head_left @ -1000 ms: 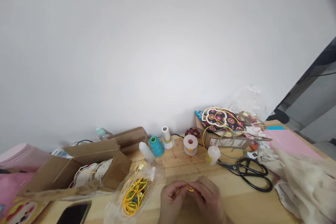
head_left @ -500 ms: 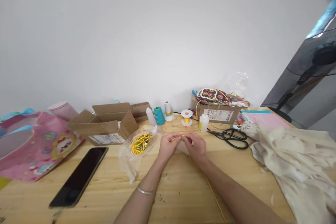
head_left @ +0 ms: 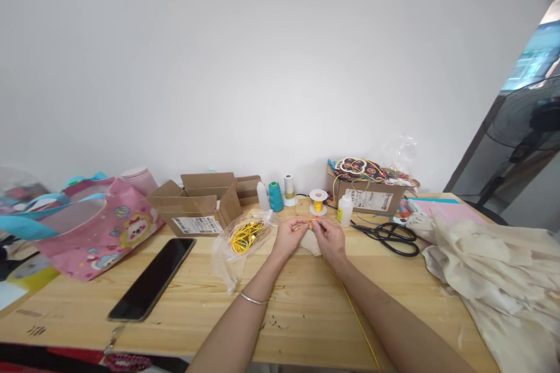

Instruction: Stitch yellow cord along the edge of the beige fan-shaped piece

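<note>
— While we look down at the tabletop (head_left: 196, 315), where are our hands?
— Close together in the middle. Our left hand (head_left: 289, 237) and our right hand (head_left: 330, 239) almost touch, fingertips facing each other.
— How is each grip?
— Narrow. Both are pinched tight on the yellow cord (head_left: 306, 225), thumb against finger, with only a short bit of cord between them.
— Where does the cord go?
— It runs from our right grip back along our right arm and lies on the wood toward the near edge.
— What lies under our hands?
— A small pale piece. We cannot tell what it is.
— And around us?
— A clear bag (head_left: 231, 250) of more yellow cords sits just beside our left hand. A dark phone (head_left: 153, 278) lies further left. Black scissors (head_left: 389, 236) lie near our right hand. A little spool (head_left: 318, 201) with yellow thread stands just behind our fingers.
</note>
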`<move>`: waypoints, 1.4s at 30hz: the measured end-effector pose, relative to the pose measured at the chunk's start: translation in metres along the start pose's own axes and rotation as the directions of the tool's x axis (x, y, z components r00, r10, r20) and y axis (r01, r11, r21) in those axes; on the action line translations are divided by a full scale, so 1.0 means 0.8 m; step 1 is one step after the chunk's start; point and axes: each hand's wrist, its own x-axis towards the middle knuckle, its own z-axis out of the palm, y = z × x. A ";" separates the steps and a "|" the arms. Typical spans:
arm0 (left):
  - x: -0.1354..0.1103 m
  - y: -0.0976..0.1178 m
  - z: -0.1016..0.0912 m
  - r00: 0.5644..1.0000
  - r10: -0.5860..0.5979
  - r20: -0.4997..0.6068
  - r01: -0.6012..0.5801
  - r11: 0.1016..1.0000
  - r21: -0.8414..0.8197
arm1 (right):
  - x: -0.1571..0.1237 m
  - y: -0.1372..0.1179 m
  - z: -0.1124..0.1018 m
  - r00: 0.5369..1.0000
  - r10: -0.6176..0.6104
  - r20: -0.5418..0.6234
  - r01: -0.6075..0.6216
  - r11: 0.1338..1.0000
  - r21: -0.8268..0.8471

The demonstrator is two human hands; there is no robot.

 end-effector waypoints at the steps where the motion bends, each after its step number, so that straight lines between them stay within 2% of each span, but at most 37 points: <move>1: 0.000 0.000 0.001 1.000 0.001 0.002 -0.001 1.000 -0.002 | 0.000 0.001 -0.001 1.000 0.016 0.002 -0.016 1.000 -0.004; 6: 0.003 -0.004 0.003 1.000 -0.023 0.012 0.023 1.000 0.011 | 0.002 0.003 -0.002 0.998 0.062 0.006 -0.062 0.998 0.025; 12: 0.003 -0.002 0.002 0.997 -0.051 0.057 0.050 0.999 0.013 | 0.003 0.002 -0.001 0.987 0.150 0.060 -0.160 0.964 0.210; 17: 0.002 0.000 0.001 0.998 -0.045 0.048 0.044 0.999 0.007 | 0.007 0.002 -0.003 0.984 0.162 0.081 -0.179 0.934 0.309; 19: 0.001 0.000 0.000 0.996 -0.070 0.063 0.072 0.997 -0.037 | 0.009 0.001 -0.004 0.965 0.220 0.144 -0.259 0.890 0.376; 22: -0.001 0.003 -0.003 0.980 -0.152 0.125 0.169 0.975 -0.141 | 0.012 0.003 -0.008 0.905 0.305 0.298 -0.418 0.770 0.482; 24: -0.005 0.006 -0.005 0.958 -0.206 0.200 0.246 0.947 -0.204 | 0.013 0.007 -0.011 0.867 0.317 0.385 -0.487 0.698 0.524; 27: -0.012 0.011 -0.007 0.927 -0.247 0.283 0.319 0.916 -0.243 | 0.014 0.010 -0.016 0.840 0.282 0.464 -0.524 0.645 0.556; 31: -0.015 0.008 -0.009 0.938 -0.266 0.223 0.320 0.912 -0.258 | 0.013 0.003 -0.032 0.812 0.244 0.531 -0.554 0.609 0.568; 34: -0.013 0.001 -0.011 0.947 -0.281 0.158 0.313 0.917 -0.247 | 0.016 -0.008 -0.068 0.785 0.241 0.571 -0.583 0.602 0.547; 36: -0.012 -0.001 -0.012 0.948 -0.273 0.165 0.307 0.921 -0.239 | 0.021 -0.016 -0.109 0.767 0.239 0.596 -0.593 0.619 0.515; 38: -0.011 -0.001 -0.011 0.947 -0.255 0.193 0.295 0.930 -0.218 | 0.025 -0.020 -0.162 0.720 0.234 0.653 -0.592 0.698 0.403; 40: -0.011 -0.001 -0.010 0.951 -0.219 0.216 0.260 0.948 -0.183 | 0.026 -0.020 -0.220 0.736 0.274 0.620 -0.548 0.779 0.306; 42: -0.011 -0.002 -0.009 0.958 -0.177 0.227 0.212 0.967 -0.139 | 0.024 -0.015 -0.269 0.757 0.367 0.541 -0.515 0.844 0.147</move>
